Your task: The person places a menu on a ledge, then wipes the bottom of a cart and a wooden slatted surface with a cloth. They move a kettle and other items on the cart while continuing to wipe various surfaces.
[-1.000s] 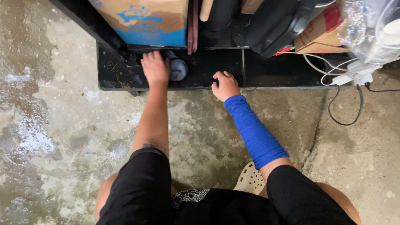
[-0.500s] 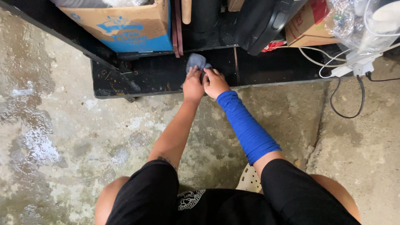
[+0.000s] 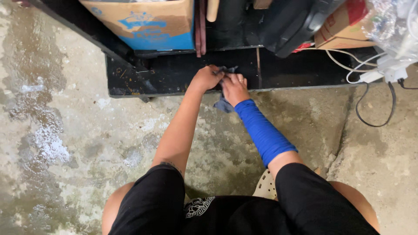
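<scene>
My left hand [image 3: 205, 77] and my right hand [image 3: 235, 87] meet over the front edge of a low black shelf [image 3: 174, 76]. Both grip a small blue-grey cloth [image 3: 223, 104], which hangs down between them over the shelf edge. My right forearm wears a bright blue sleeve [image 3: 263, 130]. I am squatting on the concrete floor, with black shorts at the bottom of the view.
On the shelf stand a cardboard box with blue print [image 3: 148, 21], a black bag [image 3: 291, 26] and another carton [image 3: 344, 30]. White and black cables [image 3: 370, 100] trail at the right. The concrete floor [image 3: 65, 130] is wet and stained at the left.
My left hand left the round dark object on the shelf and came right to join my right hand. Both now hold the cloth, which hangs lower than half a second ago.
</scene>
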